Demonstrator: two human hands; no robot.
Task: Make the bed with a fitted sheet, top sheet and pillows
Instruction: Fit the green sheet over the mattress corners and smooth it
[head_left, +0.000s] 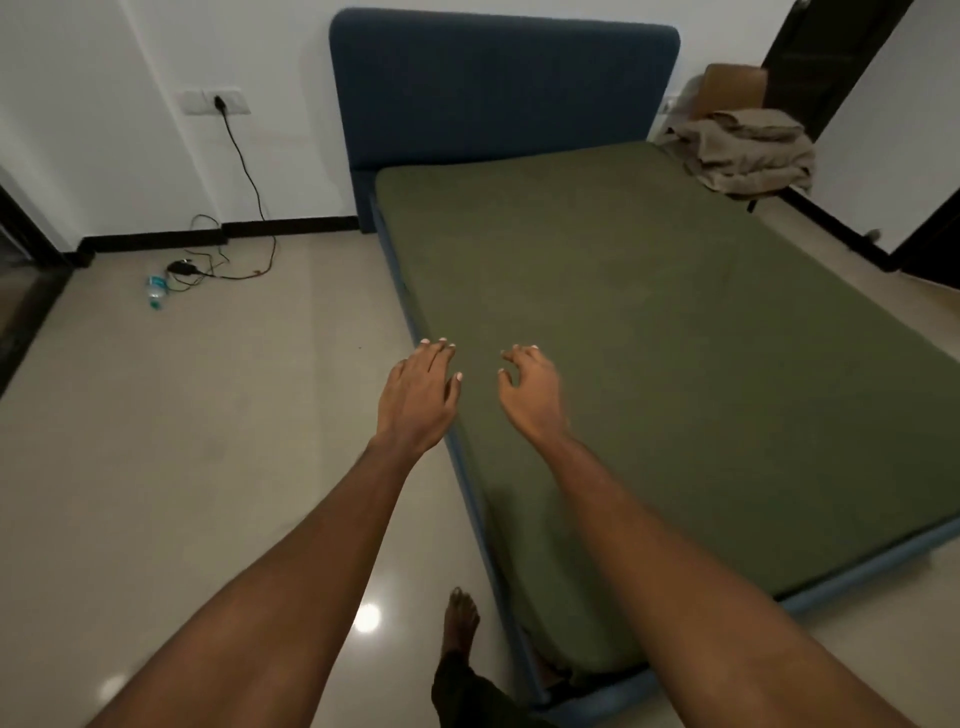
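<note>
Your left hand (418, 395) and right hand (530, 392) reach out side by side, fingers loose, holding nothing, above the bed's (498, 88) left edge. A green sheet (675, 312) covers the mattress; crumpled beige bedding (748, 150) lies beyond the far corner.

Dim, flat indoor light with a grey-green cast and only soft shadows. Well below the fingers (435, 358), nearer the camera, a round white glare spot (368, 618) sits on the glossy floor (208, 415); a fainter one shows lower left. Right of the fingers the bed (675, 338) looks murky, darkening along its near side. Everything is slightly soft and smeared. Far above the fingers the wall (130, 130) and the door frame (821, 62) lean and bow with wide-angle distortion
</note>
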